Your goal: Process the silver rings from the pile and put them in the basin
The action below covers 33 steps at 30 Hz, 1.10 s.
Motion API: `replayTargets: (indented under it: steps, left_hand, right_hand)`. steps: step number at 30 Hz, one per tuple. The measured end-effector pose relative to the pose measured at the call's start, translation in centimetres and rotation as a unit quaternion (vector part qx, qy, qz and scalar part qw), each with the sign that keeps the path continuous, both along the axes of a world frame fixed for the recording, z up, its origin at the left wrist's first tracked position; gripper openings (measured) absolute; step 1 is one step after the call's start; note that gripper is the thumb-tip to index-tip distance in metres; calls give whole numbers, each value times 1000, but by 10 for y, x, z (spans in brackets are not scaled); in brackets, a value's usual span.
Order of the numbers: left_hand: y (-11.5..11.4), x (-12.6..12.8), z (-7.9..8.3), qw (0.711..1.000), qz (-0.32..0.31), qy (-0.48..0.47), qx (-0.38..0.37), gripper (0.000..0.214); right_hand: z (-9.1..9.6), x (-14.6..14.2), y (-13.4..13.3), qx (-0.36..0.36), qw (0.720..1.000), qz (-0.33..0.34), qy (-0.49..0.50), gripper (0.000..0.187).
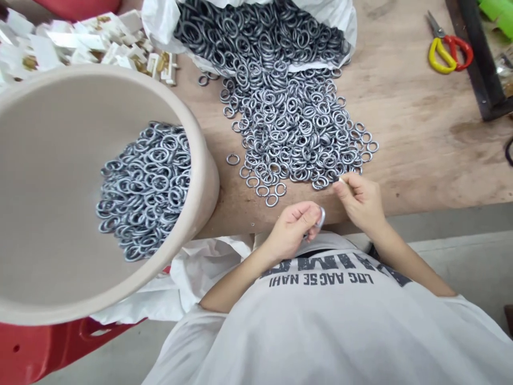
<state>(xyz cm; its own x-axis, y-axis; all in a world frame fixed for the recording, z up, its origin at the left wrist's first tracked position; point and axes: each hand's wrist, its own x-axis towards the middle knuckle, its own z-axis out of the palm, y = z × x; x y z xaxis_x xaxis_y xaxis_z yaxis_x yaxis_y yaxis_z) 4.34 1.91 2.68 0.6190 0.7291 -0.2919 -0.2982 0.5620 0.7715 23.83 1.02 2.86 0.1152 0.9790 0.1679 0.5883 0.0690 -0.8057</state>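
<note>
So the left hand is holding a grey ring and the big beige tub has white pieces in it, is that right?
Not quite: the head view shows grey rings in the tub; the white pieces lie beyond it. The left hand holds a grey ring.

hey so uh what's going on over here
A person holds a grey ring in the left hand. The right hand, fingertips pinched, is at the near edge of the pile spilling from a white bag; whether it grips anything is unclear. More rings lie in the tub at left.

Held ring (321, 218) — partly hidden, tub (48, 187) — cropped
</note>
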Motion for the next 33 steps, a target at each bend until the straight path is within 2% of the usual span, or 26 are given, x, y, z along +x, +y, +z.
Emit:
replayTargets:
  steps: [2,4,6,9,12,14,17,19,23,28,30,33]
  left_hand:
    - [2,-2,0,999,36,12,-17,39]
    - [6,-3,0,998,58,22,-26,35]
    - [10,-3,-1,998,61,24,-21,31]
    - [14,-3,-2,998,62,29,-16,28]
    - [16,-2,-1,997,73,36,-10,31]
    - [16,1,-2,996,80,34,-4,34]
    - [14,10,-4,997,76,29,-3,38]
    - [11,16,-5,997,68,30,-2,36]
    - [6,23,-9,995,88,40,25,36]
    - [6,19,-12,985,149,62,58,39]
    - [6,17,-11,987,137,66,54,41]
    - [5,15,-9,993,87,66,35,41]
  right_hand:
    - [-2,15,4,-16,997,-51,-48,35]
    - [-5,27,6,-42,985,-98,-139,36]
    - [-11,35,7,-72,969,-111,-209,38]
    - [-19,42,7,-78,967,-99,-220,25]
    - [-18,44,6,-37,986,-97,-134,18]
    - [-11,38,3,-28,995,-92,-16,17]
    - [2,15,-3,-59,978,-60,193,21]
    - [7,-6,-8,-62,959,-39,275,21]
    - [3,-38,-14,-28,937,-51,345,15]
    - [-6,-44,-15,19,944,-22,329,13]
    - [-5,-43,-14,-16,931,8,366,17]
    - [0,-43,-10,-83,896,31,435,21]
